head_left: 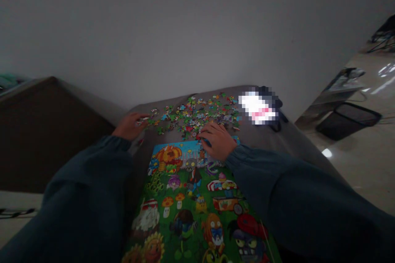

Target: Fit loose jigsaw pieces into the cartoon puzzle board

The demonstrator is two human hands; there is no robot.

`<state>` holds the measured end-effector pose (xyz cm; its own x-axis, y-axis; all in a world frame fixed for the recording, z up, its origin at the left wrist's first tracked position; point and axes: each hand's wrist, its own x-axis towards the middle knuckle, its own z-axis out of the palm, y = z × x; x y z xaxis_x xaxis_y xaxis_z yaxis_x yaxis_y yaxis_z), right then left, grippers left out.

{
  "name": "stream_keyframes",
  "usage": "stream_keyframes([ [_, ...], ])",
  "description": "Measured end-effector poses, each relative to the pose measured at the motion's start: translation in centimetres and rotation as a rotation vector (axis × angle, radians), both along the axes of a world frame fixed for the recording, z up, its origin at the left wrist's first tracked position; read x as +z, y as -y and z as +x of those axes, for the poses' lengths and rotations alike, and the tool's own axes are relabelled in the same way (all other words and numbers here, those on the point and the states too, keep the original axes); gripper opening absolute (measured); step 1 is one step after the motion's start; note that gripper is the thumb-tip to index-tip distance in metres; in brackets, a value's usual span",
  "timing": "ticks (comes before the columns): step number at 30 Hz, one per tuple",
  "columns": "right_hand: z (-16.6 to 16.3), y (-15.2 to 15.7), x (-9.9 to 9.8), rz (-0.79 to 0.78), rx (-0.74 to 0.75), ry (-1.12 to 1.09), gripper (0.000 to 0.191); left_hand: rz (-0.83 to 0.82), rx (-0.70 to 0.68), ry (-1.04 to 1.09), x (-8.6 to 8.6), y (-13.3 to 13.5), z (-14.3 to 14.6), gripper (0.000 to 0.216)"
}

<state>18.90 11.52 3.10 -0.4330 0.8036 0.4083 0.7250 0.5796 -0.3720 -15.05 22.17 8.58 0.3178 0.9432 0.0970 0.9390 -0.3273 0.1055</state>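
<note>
A colourful cartoon picture sheet (pixel 185 181) with plants, mushrooms and zombies lies in front of me. Beyond its top edge, many loose jigsaw puzzle pieces (pixel 197 115) are spread in a heap. At the heap's left edge, my left hand (pixel 128 126) is closed, with a small pale puzzle piece (pixel 142 121) between its fingertips. My right hand (pixel 218 140) hovers over the sheet's upper right part, fingers apart and slightly curled at the near edge of the pieces. Nothing shows in its grip, though its palm side is hidden.
A grey cloth covers the table (pixel 265 144), which stands against a pale wall (pixel 185 28). A bright, blurred-out phone-like screen (pixel 257 109) sits at the back right, with a dark object behind it. Left is a brown panel (pixel 52 131); a dark chair (pixel 348 119) stands on the right.
</note>
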Motion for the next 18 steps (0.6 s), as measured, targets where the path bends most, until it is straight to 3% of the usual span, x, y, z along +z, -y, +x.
stream_keyframes([
  [3,0.1,0.0,-0.1,-0.016,0.012,-0.005,0.022,-0.050,-0.083,-0.056,-0.2,-2.5,2.4,0.045],
  [5,0.2,0.0,-0.1,-0.018,0.003,-0.016,0.022,-0.052,-0.064,-0.079,0.0,-4.1,2.7,0.045],
  [10,0.3,0.0,0.1,-0.047,0.001,0.004,0.021,-0.071,0.055,-0.094,0.7,-6.1,-0.4,0.050],
  [13,0.2,-0.1,0.2,-0.059,0.019,0.014,0.021,-0.092,0.028,-0.083,-0.1,-6.3,-1.6,0.049],
  [18,0.1,0.0,0.1,-0.057,0.012,0.017,0.023,-0.127,-0.002,-0.048,-1.5,-6.8,-1.3,0.057],
])
